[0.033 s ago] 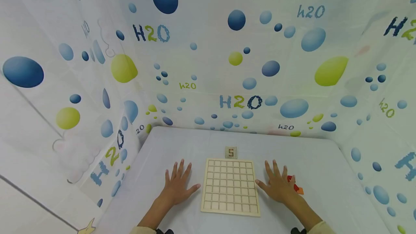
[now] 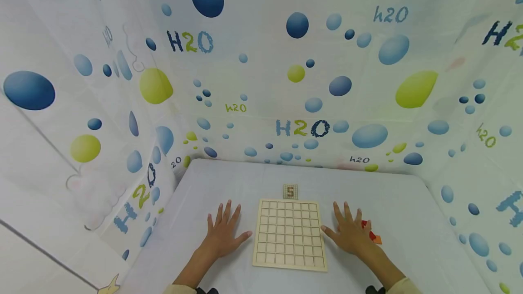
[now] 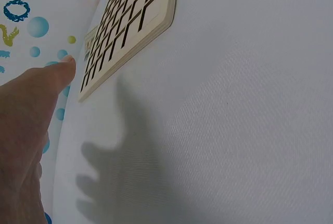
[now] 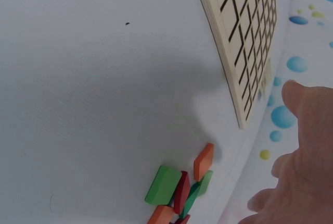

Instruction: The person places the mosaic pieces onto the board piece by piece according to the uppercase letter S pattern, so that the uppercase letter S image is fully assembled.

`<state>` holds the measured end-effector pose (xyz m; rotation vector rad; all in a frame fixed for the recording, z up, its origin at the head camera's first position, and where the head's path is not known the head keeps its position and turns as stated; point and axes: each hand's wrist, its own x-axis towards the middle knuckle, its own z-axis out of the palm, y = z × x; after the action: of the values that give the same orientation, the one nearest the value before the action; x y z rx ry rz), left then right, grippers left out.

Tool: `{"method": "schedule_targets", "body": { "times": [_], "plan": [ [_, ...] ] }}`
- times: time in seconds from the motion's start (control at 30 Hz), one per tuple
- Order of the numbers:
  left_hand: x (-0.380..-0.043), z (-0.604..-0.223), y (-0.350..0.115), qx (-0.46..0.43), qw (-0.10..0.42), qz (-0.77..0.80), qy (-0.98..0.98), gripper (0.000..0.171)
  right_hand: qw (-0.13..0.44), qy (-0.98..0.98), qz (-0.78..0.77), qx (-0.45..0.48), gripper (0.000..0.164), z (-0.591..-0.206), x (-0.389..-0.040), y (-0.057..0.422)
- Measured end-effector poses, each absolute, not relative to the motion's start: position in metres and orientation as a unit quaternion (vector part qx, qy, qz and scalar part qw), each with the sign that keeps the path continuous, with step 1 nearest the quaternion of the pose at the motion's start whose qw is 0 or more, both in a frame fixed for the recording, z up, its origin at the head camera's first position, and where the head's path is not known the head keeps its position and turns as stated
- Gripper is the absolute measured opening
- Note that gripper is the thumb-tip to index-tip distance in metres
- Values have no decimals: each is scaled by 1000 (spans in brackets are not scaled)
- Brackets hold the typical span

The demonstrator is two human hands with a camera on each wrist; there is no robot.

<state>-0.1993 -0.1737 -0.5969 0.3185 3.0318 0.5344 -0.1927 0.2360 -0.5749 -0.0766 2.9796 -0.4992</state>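
A square wooden grid board (image 2: pixel 289 235) lies flat on the white table. To its left is the left hand (image 2: pixel 222 232), fingers spread and straight, holding nothing. On the other side the right hand (image 2: pixel 350 234) is likewise spread, its thumb tip close to the board's right edge. Under and beside the right hand lie small coloured pieces, partly hidden; an orange piece (image 2: pixel 377 239) shows at its side. In the right wrist view the pile includes a green block (image 4: pixel 163 185), a red piece (image 4: pixel 181 193) and an orange piece (image 4: pixel 204 162).
Just beyond the board's far edge lies a small square card (image 2: pixel 290 192) with a brown "5"-like figure on a grid. A white curtain (image 2: pixel 261 80) printed with blue and green drops and "H2O" lettering hangs at the back and both sides of the table (image 2: pixel 229 176).
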Motion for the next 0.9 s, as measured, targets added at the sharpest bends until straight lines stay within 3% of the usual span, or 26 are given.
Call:
{"method": "schedule_targets", "body": {
  "times": [0.33,0.57,0.9],
  "plan": [
    [-200,-597,-172,126,0,179,976,92,15,983,-177,-35,94,-583,-194,258],
    [-207,-597,-169,149,-18,181,972,80,20,975,-219,-33,74,-573,-202,283],
    [-204,-605,-161,194,45,213,957,61,10,970,-243,-4,39,-588,-203,335]
  ]
}}
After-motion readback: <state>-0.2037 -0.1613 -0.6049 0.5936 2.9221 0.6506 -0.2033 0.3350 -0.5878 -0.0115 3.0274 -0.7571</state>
